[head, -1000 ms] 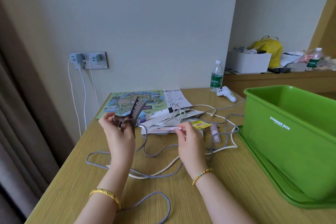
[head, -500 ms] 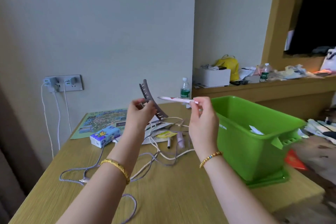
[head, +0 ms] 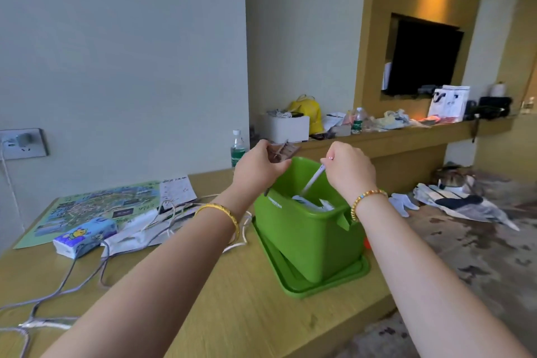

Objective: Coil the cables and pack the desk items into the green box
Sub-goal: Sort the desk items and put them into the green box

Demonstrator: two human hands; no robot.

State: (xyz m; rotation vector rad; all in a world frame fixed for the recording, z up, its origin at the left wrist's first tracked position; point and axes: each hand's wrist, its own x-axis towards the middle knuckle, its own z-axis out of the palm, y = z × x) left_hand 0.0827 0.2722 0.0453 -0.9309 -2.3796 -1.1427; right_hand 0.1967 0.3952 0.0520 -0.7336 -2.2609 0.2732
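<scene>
Nearest, grey and white cables (head: 87, 273) sprawl uncoiled over the wooden desk (head: 232, 308), so I'd judge the coiling not yet begun. A tissue pack (head: 84, 237), a map (head: 96, 206) and papers (head: 177, 192) wait unpacked too. Over the box (head: 311, 238), which sits on its lid at the desk's right end with a few pale items inside, the left hand (head: 258, 167) has its fingers closed on a brown hair clip (head: 283, 151); the right hand (head: 350, 167) pinches a white pen (head: 313, 179) pointing down into it. Beyond: a bottle (head: 238, 148), a cluttered shelf (head: 386, 136), a dark screen (head: 424, 58), patterned carpet (head: 479, 256)
</scene>
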